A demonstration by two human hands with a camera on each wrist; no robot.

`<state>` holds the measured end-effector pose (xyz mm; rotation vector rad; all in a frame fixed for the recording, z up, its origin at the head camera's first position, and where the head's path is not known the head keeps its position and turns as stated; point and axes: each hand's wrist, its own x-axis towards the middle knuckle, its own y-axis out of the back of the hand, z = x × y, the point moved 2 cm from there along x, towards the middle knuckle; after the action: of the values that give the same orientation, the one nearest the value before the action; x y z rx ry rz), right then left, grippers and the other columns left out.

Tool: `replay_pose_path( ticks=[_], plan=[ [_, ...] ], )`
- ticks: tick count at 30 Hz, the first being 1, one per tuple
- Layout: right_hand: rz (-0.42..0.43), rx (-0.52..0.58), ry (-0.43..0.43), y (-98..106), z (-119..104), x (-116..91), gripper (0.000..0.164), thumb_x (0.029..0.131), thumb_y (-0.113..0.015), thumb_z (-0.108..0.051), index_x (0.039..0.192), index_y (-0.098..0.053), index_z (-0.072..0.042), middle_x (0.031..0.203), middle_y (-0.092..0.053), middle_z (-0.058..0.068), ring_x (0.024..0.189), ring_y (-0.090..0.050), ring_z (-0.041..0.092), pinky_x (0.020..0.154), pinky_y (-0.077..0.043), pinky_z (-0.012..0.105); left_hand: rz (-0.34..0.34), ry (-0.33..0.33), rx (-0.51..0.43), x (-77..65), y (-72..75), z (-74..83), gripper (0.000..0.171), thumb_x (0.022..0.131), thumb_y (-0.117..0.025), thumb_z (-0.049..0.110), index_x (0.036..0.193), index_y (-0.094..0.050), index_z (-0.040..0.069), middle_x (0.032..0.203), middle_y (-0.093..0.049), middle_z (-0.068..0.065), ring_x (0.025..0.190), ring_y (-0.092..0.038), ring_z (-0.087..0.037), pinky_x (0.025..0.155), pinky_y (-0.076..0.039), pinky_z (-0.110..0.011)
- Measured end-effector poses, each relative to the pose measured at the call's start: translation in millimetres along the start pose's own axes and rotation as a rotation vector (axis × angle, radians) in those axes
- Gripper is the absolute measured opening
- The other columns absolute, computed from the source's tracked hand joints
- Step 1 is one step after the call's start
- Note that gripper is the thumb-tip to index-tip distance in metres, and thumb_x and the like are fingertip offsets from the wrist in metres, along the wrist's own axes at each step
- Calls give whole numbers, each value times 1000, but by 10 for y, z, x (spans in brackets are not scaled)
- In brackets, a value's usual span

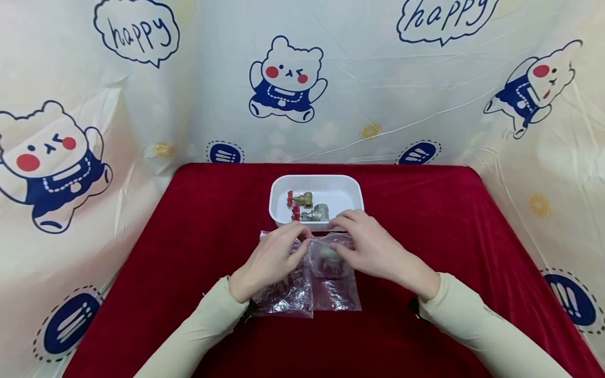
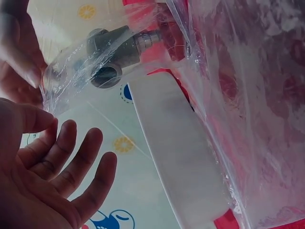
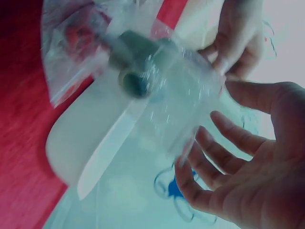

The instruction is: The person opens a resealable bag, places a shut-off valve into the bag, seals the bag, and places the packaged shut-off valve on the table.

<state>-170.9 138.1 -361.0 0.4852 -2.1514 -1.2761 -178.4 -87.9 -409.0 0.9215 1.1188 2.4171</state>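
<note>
A clear plastic bag [image 1: 350,268] hangs between both hands, with a grey-green valve [image 2: 116,50] inside. Its reddish end shows through the plastic in the right wrist view. Thumb and index finger of my left hand [image 1: 271,254] pinch the bag's upper edge. My right hand [image 1: 373,244] is at the other side of that edge, thumb and fingers spread apart, fingertips right at the plastic. A second clear bag [image 1: 288,296] lies on the red cloth under the left hand, its contents blurred by glare.
Behind the hands stands a white tray [image 1: 347,184] holding a brass valve [image 1: 302,199] and a silver valve [image 1: 320,212], both with red handwheels. Red cloth [image 1: 212,220] covers the table. Printed curtains [image 1: 350,105] enclose the back and sides.
</note>
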Motion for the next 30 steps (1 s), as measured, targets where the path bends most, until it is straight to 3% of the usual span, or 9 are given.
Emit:
replay_pose_path(
  ticks=[6,10,21,30],
  plan=[
    [-3,-66,110,-181,-136,224,8,91,-77,-11,99,-76,-9,94,-70,0,88,-62,21,73,-53,40,19,-16,4,6,-43,8,3,103,-64,10,103,-67,11,100,-66,3,80,-57,-12,67,-50,-28],
    [-5,-45,147,-220,-139,285,5,89,-72,-4,93,-74,-8,85,-67,-2,82,-61,18,72,-53,36,17,-10,16,12,-42,14,4,102,-65,9,103,-65,12,101,-65,4,83,-58,-13,70,-51,-28],
    [-42,15,164,-233,-119,325,8,91,-73,-1,95,-77,-8,86,-67,-3,83,-61,14,76,-53,30,-2,15,47,9,-23,3,5,104,-59,11,103,-64,13,99,-62,5,79,-53,-9,65,-49,-26],
    [-62,7,113,-207,-102,308,7,90,-74,-5,88,-77,-10,78,-66,-7,73,-56,11,65,-50,28,7,40,23,-19,-36,-23,5,102,-63,10,101,-64,15,96,-61,6,75,-53,-8,61,-48,-25]
  ],
)
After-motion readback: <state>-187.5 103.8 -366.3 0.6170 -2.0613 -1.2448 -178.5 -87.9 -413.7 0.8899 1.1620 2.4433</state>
